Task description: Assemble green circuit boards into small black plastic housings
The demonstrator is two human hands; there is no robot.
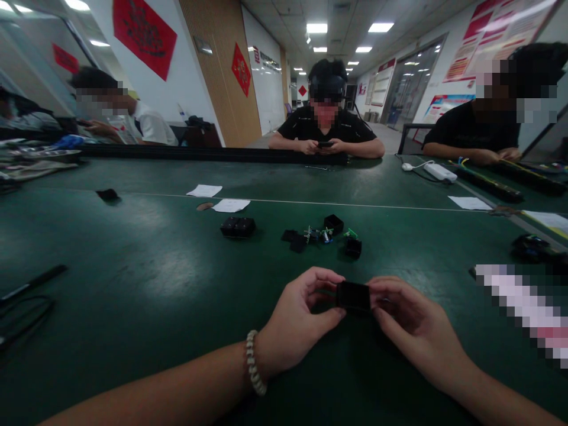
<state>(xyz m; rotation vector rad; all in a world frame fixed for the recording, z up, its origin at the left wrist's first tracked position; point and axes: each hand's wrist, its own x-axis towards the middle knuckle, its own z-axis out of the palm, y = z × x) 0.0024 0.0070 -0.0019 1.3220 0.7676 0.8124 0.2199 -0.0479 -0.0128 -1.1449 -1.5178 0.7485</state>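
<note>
Between my two hands is a small black box, its dark face turned toward me. My left hand, with a beaded bracelet at the wrist, pinches its left side between thumb and fingers. On the right side, the thumb and fingertips of my right hand grip it too. Just beyond lie an open black box, another small black box, flat black pieces and small green circuit boards. Farther left stands a pair of black boxes side by side.
The green tabletop carries paper slips, a white power adapter and a black cable at left. A long black bar runs along the far side. A person sits opposite holding a phone; others sit left and right.
</note>
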